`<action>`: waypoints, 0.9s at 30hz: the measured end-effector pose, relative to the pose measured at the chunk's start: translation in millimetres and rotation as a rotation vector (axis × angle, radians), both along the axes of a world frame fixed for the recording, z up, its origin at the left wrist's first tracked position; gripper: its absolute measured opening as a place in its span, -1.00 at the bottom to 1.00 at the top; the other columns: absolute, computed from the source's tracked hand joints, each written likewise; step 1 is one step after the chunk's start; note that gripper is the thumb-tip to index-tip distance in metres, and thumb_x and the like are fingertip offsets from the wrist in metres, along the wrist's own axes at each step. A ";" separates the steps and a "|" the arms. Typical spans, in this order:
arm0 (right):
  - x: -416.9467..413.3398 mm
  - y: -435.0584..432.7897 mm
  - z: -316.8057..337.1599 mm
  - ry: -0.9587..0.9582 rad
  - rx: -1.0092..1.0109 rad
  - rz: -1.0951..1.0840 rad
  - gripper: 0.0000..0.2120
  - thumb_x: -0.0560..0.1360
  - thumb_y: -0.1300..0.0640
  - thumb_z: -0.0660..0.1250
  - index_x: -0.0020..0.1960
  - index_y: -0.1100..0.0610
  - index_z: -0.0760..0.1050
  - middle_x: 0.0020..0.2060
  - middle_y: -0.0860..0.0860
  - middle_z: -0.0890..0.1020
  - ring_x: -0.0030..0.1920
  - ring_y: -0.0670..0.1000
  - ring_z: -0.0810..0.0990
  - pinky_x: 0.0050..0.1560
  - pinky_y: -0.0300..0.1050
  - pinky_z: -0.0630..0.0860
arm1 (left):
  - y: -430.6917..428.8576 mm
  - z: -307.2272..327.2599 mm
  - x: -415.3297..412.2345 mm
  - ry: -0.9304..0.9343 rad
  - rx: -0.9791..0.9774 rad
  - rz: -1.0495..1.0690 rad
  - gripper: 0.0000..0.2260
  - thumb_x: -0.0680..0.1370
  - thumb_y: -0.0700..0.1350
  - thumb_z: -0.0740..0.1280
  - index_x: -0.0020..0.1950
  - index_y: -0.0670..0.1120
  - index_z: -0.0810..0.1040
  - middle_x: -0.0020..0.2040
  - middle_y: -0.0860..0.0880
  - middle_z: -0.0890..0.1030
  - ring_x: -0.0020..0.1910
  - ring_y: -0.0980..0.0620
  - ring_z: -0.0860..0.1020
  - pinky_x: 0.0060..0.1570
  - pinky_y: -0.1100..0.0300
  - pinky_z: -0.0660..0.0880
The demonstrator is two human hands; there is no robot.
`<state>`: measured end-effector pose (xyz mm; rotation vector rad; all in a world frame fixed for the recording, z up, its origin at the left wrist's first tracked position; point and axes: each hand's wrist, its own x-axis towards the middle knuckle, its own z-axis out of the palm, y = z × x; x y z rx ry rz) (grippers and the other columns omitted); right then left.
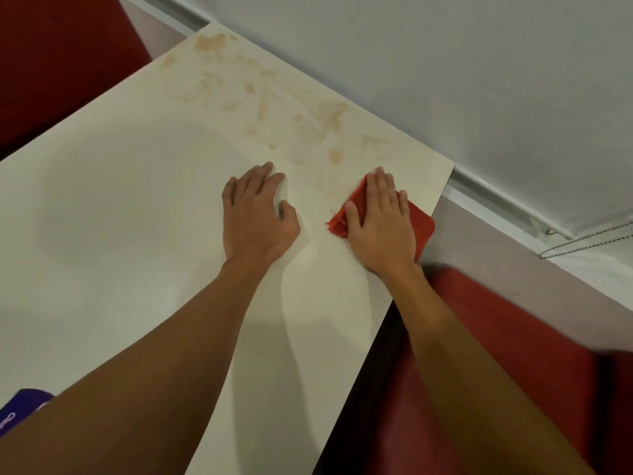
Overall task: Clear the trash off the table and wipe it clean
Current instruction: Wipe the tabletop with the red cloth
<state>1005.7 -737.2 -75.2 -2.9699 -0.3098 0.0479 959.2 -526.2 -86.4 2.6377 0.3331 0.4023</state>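
**Red cloth (423, 225) pressed flat at the bench's (120, 207) right edge**

Cloth lies folded on the bench close to its far right corner; one rounded corner reaches the right edge and a frayed corner sticks out to the left, beside the thumb. The right hand (383, 225) rests palm-down on top of it, fingers straight and close together, pressing it flat rather than gripping it. The left hand (256, 221) lies just beside it, apart from the cloth, palm-down on the bare bench; its fingers are spread and a little bent, and it holds nothing; both forearms are bare.

Orange-brown smears (308, 120) run along the far edge of the bench, from the far left corner to just beyond the fingertips of both hands. A red padded seat (496, 337) sits beside the right edge, under the right forearm; a darker red seat (61, 63) shows past the left edge. A purple item (24, 404) peeks out at the near left, under the left arm, with too little in view to tell what it is. A bead chain (589, 238) hangs against the white surface on the right.
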 end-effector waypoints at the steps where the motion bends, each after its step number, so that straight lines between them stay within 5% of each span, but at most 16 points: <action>1: 9.3 12.3 -0.9 -0.005 -0.006 -0.061 -0.27 0.70 -0.26 -0.18 0.71 0.17 -0.10 0.70 0.07 -0.07 0.69 0.04 -0.14 0.67 0.14 -0.11 | -0.3 0.1 0.0 0.000 -0.004 -0.002 -0.52 0.54 -0.02 0.24 0.47 -0.01 0.50 0.57 0.02 0.41 0.58 0.02 0.29 0.61 -0.09 0.10; 8: -15.1 11.0 4.8 0.001 -0.004 0.323 -0.33 0.73 -0.24 -0.15 0.71 0.11 -0.10 0.70 0.01 -0.08 0.68 -0.04 -0.18 0.68 0.07 -0.13 | -2.1 2.3 -1.6 -0.015 -0.023 0.005 -0.53 0.54 -0.06 0.24 0.47 -0.02 0.51 0.57 0.02 0.42 0.59 0.04 0.29 0.61 -0.08 0.09; 15: 24.2 34.5 3.0 0.022 -0.004 0.033 -0.28 0.69 -0.26 -0.20 0.71 0.14 -0.14 0.70 0.04 -0.12 0.69 0.02 -0.20 0.67 0.16 -0.13 | -0.8 -0.1 -1.8 -0.011 -0.017 0.021 -0.53 0.53 -0.06 0.24 0.45 -0.01 0.53 0.56 0.02 0.43 0.60 0.03 0.28 0.61 -0.11 0.08; 20: -9.2 9.6 5.9 0.011 -0.010 0.426 -0.33 0.73 -0.27 -0.15 0.72 0.06 -0.13 0.70 -0.03 -0.12 0.68 -0.06 -0.22 0.68 0.09 -0.13 | -1.0 2.2 -3.4 -0.002 -0.002 0.042 -0.53 0.53 -0.07 0.25 0.45 0.00 0.53 0.57 0.02 0.43 0.60 0.00 0.28 0.60 -0.12 0.09; 27: 20.8 41.7 2.6 0.016 0.005 0.096 -0.29 0.70 -0.26 -0.19 0.71 0.12 -0.13 0.70 0.02 -0.10 0.69 0.02 -0.19 0.67 0.17 -0.11 | 0.0 3.1 -3.8 -0.006 -0.022 0.094 -0.55 0.54 -0.02 0.22 0.42 0.00 0.55 0.55 0.02 0.45 0.58 -0.01 0.30 0.59 -0.14 0.10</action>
